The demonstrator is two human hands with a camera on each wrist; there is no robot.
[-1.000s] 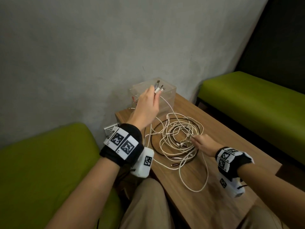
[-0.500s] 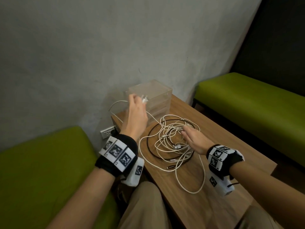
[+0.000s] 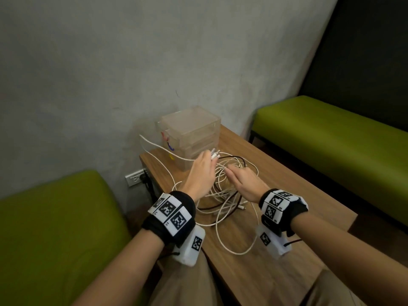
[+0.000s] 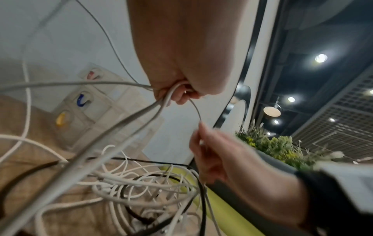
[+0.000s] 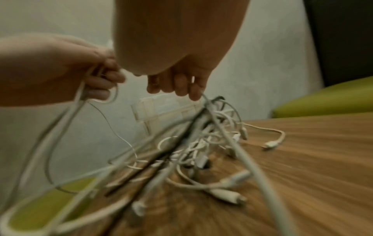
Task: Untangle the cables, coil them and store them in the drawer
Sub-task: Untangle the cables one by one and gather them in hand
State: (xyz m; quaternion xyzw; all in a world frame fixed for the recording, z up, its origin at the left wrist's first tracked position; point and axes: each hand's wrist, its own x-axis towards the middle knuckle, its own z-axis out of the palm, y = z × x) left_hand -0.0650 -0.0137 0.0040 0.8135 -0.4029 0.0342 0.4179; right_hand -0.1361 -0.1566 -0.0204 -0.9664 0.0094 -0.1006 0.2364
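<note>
A tangle of white and dark cables (image 3: 223,195) lies on the wooden table (image 3: 287,195), in front of a clear drawer unit (image 3: 192,129) that stands shut. My left hand (image 3: 206,156) hovers just above the tangle and grips a bunch of white cable ends (image 3: 215,155). Its fingers curl round the strands (image 4: 177,95), which sag back to the pile (image 4: 141,183). My right hand (image 3: 230,170) is close beside it, and its fingertips (image 4: 199,127) pinch a thin white cable (image 5: 222,135) running from the left hand.
Green benches stand at the left (image 3: 55,217) and right (image 3: 331,133) of the table. A wall socket (image 3: 134,178) with a black plug sits low on the grey wall. The drawers carry red, blue and yellow handles (image 4: 81,99). One long cable loop (image 3: 238,250) reaches the near table edge.
My left hand has come down from above the drawer unit to the tangle, still holding the cable ends. My right hand has lifted off the pile and moved up to the left hand.
</note>
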